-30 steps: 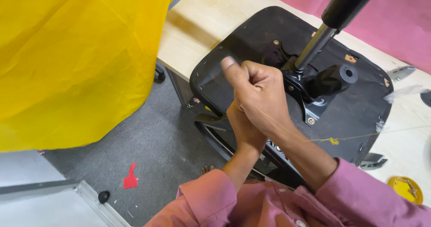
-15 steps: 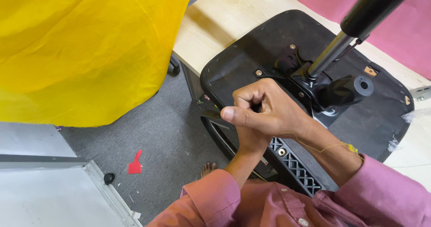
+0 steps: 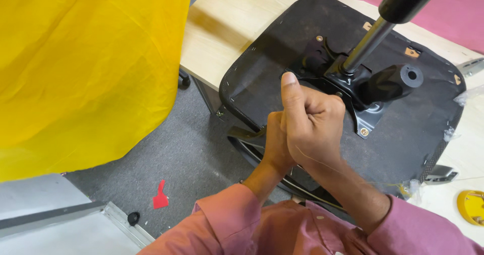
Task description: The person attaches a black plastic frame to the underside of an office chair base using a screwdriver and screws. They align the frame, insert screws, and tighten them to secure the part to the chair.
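One yellow cloth (image 3: 75, 63), far left, draped and soft, hanging over the grey carpet floor (image 3: 176, 159). One red scrap (image 3: 160, 196) lies on that floor, near left.

One wooden table (image 3: 227, 28), centre far, carrying an upturned office chair seat (image 3: 282, 43): black fabric underside, stapled rim, overhanging the table's near edge.

One left hand (image 3: 276, 143), centre near, mostly hidden behind the right; its grip looks clenched, on what cannot be told.

One right hand (image 3: 310, 121), just in front of it, fist closed with the thumb raised toward the seat plate; what it grasps is hidden.

One black metal mechanism plate (image 3: 363, 111), bolted to the seat's middle, right of the hands, with a gas cylinder (image 3: 368, 43) rising from it and a stubby black lever housing (image 3: 390, 81) beside it.

Handling, as judged: seat and mechanism together stiff and fairly heavy; fabric offers poor purchase; the rim or metal plate gives the firmest hold.

One yellow round object (image 3: 471, 207), near right on the table.
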